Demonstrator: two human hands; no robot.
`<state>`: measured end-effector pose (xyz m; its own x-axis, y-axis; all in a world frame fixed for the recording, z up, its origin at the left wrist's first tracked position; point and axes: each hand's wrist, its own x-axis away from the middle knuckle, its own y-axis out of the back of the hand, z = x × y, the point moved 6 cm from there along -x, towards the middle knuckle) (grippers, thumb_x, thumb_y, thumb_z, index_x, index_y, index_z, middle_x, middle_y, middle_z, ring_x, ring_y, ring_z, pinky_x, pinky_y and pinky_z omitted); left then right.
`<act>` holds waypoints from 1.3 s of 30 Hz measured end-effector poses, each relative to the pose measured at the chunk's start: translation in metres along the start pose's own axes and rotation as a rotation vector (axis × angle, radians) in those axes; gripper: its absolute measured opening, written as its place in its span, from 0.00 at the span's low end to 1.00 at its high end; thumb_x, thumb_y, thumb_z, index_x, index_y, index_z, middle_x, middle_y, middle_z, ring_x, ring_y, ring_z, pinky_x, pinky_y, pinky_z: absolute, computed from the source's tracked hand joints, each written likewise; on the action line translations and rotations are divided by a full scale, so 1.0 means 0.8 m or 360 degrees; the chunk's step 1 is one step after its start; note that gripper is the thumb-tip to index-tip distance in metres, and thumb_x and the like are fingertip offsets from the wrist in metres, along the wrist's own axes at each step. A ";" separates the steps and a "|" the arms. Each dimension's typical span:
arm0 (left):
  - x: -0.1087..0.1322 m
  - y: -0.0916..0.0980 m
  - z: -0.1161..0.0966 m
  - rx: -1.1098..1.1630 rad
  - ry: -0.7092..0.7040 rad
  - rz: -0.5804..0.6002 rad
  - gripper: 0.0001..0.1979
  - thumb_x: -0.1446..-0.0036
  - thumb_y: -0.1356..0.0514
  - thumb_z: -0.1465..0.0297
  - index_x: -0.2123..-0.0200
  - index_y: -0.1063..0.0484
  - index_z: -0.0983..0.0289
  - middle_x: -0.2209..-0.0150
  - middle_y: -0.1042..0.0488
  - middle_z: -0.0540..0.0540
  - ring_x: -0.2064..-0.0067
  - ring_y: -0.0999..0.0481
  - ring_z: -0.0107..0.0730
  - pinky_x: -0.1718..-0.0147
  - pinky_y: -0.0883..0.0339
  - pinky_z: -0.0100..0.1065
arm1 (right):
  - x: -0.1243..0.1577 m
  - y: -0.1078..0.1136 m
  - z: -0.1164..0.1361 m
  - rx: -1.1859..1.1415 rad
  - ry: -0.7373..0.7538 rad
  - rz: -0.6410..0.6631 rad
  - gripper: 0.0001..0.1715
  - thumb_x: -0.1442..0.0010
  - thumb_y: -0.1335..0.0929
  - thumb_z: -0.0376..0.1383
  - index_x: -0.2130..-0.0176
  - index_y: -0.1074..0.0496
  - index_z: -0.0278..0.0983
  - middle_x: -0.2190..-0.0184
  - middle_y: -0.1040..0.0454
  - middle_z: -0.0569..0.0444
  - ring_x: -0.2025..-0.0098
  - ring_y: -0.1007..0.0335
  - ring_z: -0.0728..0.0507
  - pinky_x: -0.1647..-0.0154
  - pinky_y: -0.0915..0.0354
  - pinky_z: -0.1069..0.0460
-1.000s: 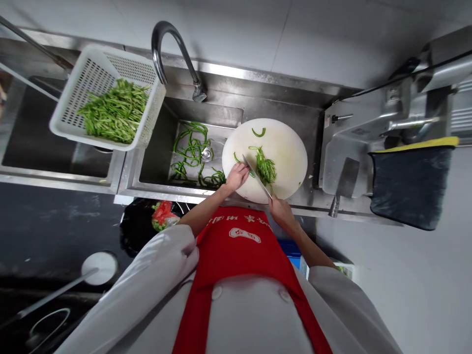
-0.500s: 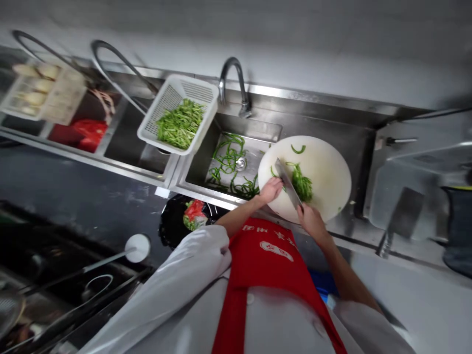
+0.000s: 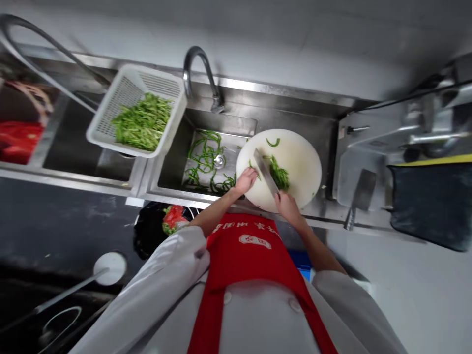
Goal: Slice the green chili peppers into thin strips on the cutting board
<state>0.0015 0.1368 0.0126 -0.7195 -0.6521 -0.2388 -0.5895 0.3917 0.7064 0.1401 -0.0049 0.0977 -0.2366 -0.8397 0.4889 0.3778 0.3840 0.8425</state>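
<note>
My right hand (image 3: 288, 206) grips the handle of a kitchen knife (image 3: 266, 172), whose broad blade slants up and left over the round white cutting board (image 3: 306, 162). Cut green pepper strips (image 3: 279, 174) lie in a small heap just right of the blade. My left hand (image 3: 246, 180) rests at the board's left edge with its fingers drawn together, close to the blade. Thin green bits show by its fingertips; whether the fingers hold any I cannot make out. A single curved pepper piece (image 3: 273, 142) lies farther back on the board.
Left of the board, a steel sink (image 3: 173, 162) holds several long green peppers (image 3: 202, 156) under a faucet (image 3: 201, 64). A white basket (image 3: 94, 132) of shredded green vegetable (image 3: 143, 123) stands beyond. A cleaver (image 3: 363, 189) lies at right; below left is a black-lined bin (image 3: 145, 233).
My view has turned rightward, so everything sits farther left and more shows at the right. The knife has shifted slightly right against the heap; my left hand stays in place at the board.
</note>
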 end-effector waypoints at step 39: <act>-0.021 0.032 0.042 -0.0014 -0.0109 -0.0021 0.14 0.30 0.52 0.70 0.54 0.27 0.63 0.53 0.28 0.61 0.48 0.31 0.40 0.46 0.31 0.45 | -0.042 0.001 0.018 -0.0178 0.0105 0.0116 0.21 0.27 0.42 0.39 0.51 0.26 0.30 0.57 0.20 0.40 0.53 0.24 0.38 0.54 0.37 0.52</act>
<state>-0.0142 0.1794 0.0125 -0.7355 -0.6110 -0.2929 -0.5959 0.3775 0.7088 0.1358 0.0290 0.0855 -0.1468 -0.8359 0.5289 0.4902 0.4030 0.7729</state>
